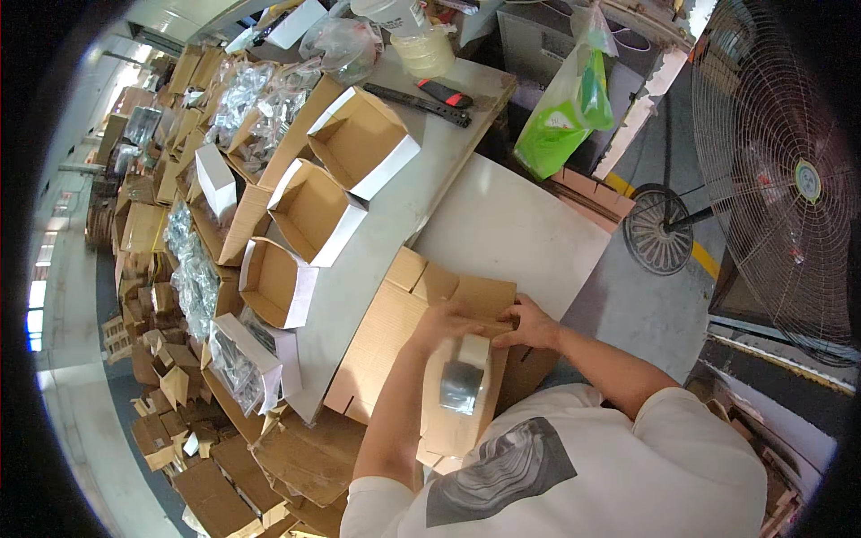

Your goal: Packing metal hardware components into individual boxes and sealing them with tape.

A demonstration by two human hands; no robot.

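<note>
A brown cardboard box [430,435] stands upright against my body, with a shiny, clear-to-dark patch [460,386] on the side toward me; I cannot tell whether it is tape or a plastic-wrapped thing. At the box's top edge, my left hand [444,325] is closed over a flap, its fingers partly smeared. On the right corner, my right hand [531,325] pinches the cardboard between thumb and fingers. Flat, creased cardboard [381,336] with slots lies beyond and to the left, on the table's near edge.
Three open white-and-brown box trays [359,143] line the grey table [395,193], another holding bagged parts [242,363]. A red-black cutter [444,93] and tape rolls [421,52] sit farther back. Cartons [215,493] crowd the left; a green bag [565,125] and large fan [789,170] are right.
</note>
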